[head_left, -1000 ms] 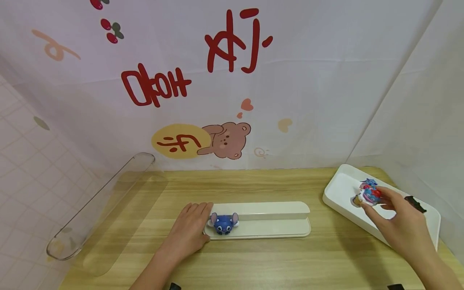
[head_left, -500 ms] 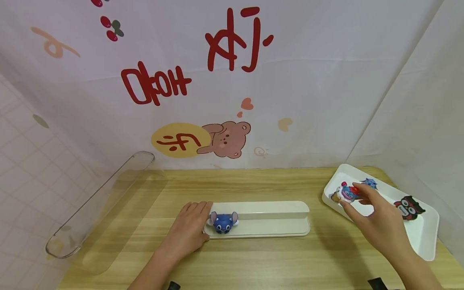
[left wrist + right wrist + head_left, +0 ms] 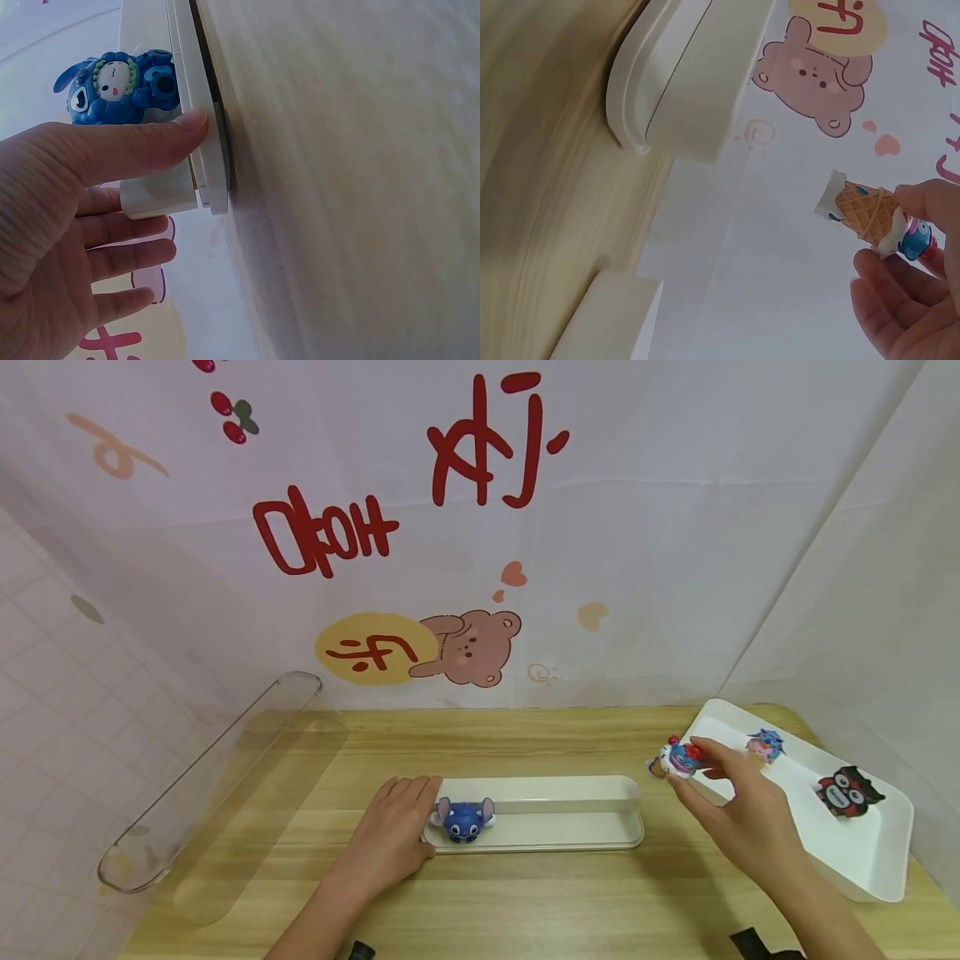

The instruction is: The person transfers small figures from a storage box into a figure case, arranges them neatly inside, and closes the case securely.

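In the head view, a long white display stand (image 3: pixel 562 831) with a raised back step lies on the wooden table. A blue long-eared figurine (image 3: pixel 462 821) sits at the stand's left end. My left hand (image 3: pixel 393 827) holds that end, the thumb on the front rim (image 3: pixel 202 150) and the fingers beyond it. Between thumb and fingers, my right hand (image 3: pixel 750 814) pinches an ice-cream-cone figurine (image 3: pixel 677 758) with a blue and red top. It is raised in the gap between the stand and the white tray (image 3: pixel 870 860). The right wrist view shows its waffle cone (image 3: pixel 866 214) lying sideways.
In the tray at the right lie a blue-and-pink cone figurine (image 3: pixel 765 746) and a black-and-red owl figure (image 3: pixel 850 792). A clear elongated cover (image 3: pixel 217 793) stands at the left of the table. A printed white cloth (image 3: pixel 645 568) hangs behind.
My right hand has carried the cone figurine leftward from over the tray to just past its left edge, uncovering the owl and the other cone figurine. The left hand has stayed put.
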A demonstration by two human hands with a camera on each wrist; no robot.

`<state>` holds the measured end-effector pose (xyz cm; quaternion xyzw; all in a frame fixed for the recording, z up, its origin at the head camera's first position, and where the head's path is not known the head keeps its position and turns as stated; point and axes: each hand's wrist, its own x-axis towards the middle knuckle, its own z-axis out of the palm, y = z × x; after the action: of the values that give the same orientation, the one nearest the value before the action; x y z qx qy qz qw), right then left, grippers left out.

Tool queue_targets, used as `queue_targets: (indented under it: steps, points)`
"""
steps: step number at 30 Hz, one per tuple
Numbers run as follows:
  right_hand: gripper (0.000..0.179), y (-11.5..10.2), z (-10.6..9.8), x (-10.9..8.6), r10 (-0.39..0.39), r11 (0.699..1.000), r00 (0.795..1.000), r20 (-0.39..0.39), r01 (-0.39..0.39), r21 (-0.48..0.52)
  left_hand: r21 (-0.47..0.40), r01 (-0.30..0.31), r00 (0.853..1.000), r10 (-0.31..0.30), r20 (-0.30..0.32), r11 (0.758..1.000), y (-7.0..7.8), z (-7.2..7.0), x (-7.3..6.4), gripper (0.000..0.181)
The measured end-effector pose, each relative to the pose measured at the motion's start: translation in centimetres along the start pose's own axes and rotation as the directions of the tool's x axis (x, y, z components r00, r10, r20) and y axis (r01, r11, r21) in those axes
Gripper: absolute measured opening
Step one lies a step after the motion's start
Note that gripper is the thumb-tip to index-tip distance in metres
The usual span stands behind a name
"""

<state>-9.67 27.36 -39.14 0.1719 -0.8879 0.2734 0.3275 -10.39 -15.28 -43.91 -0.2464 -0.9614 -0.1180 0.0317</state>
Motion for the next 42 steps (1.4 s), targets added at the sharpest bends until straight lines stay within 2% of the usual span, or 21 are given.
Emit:
queue_targets:
  steps: [10, 19, 24, 31, 34, 39, 42]
  points:
    - [0.068, -1.5, 1.4, 0.4, -0.039, 0.998, 0.999, 0.020, 0.038, 0.046, 0.005, 0.001, 1.000, -0.001, -0.002, 1.000, 0.0, 0.0, 0.0, 0.091]
    - [0.064, -2.9, 2.8, 0.7, -0.053, 0.997, 0.996, 0.066, 0.049, 0.060, 0.008, -0.001, 1.000, 0.001, 0.000, 1.000, 0.0, 0.1, 0.0, 0.091]
    - [0.063, -3.4, 3.6, 0.8, -0.073, 0.993, 0.993, 0.087, 0.064, 0.101, 0.009, -0.001, 1.000, 0.001, -0.002, 1.000, 0.0, 0.1, 0.0, 0.091]
    - [0.069, -3.7, 5.1, 0.8, -0.171, 0.978, 0.981, 0.087, 0.158, 0.137, 0.008, -0.003, 1.000, 0.003, -0.008, 1.000, 0.0, 0.1, 0.0, 0.091]
    - [0.068, -3.9, 5.7, 0.6, -0.187, 0.973, 0.978, 0.095, 0.171, 0.156, 0.006, -0.002, 1.000, 0.002, -0.007, 1.000, 0.0, 0.1, 0.0, 0.091]
    - [0.047, -4.2, 6.6, 0.3, -0.218, 0.963, 0.971, 0.094, 0.198, 0.185, 0.005, 0.000, 1.000, 0.000, -0.002, 1.000, 0.0, 0.1, 0.0, 0.091]
    - [0.049, -4.4, 7.2, 0.3, -0.251, 0.951, 0.965, 0.080, 0.231, 0.203, 0.003, 0.000, 1.000, 0.000, -0.001, 1.000, 0.0, 0.1, 0.0, 0.091]
